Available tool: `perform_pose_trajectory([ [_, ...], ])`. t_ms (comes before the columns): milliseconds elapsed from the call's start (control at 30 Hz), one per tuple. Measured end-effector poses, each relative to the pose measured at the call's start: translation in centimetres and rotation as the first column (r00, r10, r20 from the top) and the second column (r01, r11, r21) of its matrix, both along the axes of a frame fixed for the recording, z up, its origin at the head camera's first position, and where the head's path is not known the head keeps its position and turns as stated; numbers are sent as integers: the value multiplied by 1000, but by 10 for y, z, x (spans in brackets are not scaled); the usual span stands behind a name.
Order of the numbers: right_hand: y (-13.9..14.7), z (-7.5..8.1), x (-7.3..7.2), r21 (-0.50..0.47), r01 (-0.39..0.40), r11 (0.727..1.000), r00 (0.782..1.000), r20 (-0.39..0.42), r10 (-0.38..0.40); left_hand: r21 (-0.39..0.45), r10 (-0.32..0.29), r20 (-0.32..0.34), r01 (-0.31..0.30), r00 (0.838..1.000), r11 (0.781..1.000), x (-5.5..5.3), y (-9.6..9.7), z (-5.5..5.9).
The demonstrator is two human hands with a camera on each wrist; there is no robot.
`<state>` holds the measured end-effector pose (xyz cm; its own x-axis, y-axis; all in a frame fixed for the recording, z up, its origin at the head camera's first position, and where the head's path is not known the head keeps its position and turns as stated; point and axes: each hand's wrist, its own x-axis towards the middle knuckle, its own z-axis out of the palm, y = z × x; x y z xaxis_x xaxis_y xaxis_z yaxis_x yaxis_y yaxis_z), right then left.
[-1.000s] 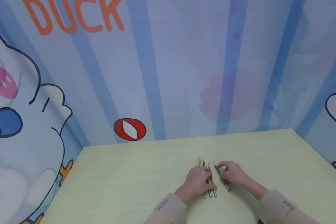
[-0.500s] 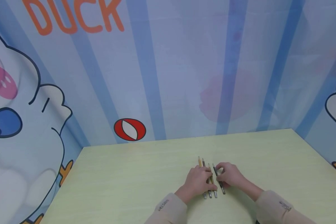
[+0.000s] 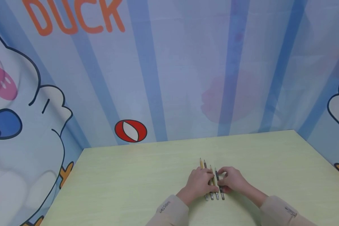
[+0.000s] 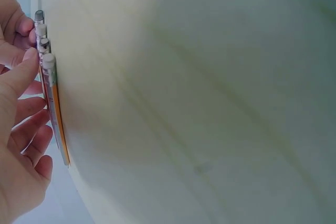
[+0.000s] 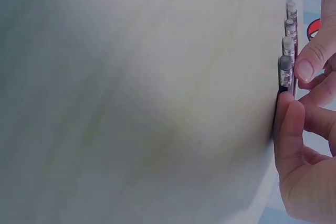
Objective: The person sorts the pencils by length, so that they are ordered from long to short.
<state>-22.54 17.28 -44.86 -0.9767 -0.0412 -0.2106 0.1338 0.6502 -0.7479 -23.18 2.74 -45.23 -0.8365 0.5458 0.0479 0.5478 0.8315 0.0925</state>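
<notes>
Several pencils lie side by side on the table, tips pointing away and eraser ends nearest me. My left hand [image 3: 199, 181] rests over the left part of the row, fingers across the pencils and thumb against their right side; a yellow pencil [image 3: 201, 163] is leftmost. A dark pencil [image 3: 221, 194] at the right end of the row is pinched by my right hand [image 3: 234, 179], a narrow gap from its neighbour. In the right wrist view its dark eraser [image 5: 285, 63] is nearest. The left wrist view shows a yellow-sided pencil [image 4: 59, 119] nearest; fingers hide the pencils' middles.
The pale yellow-green table [image 3: 130, 182] stretches out on both sides of the hands. A blue striped cloth backdrop [image 3: 180, 78] with printed cartoon figures and a red ball [image 3: 141, 130] rises along its back and side edges.
My right hand has moved the dark pencil leftward and straightened it, so it lies closer to and nearly parallel with the others. My left hand has stayed in place.
</notes>
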Motion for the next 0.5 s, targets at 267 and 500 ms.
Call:
perform_pose_trajectory([
  [267,0,1,0,8,15,1000,1000,2,-15,-6,5,5,-5,1000,1000,0,0,-1],
  [500,2,1,0,-19,15,1000,1000,-8,-15,-2,9,7,-9,1000,1000,-1,1,0],
])
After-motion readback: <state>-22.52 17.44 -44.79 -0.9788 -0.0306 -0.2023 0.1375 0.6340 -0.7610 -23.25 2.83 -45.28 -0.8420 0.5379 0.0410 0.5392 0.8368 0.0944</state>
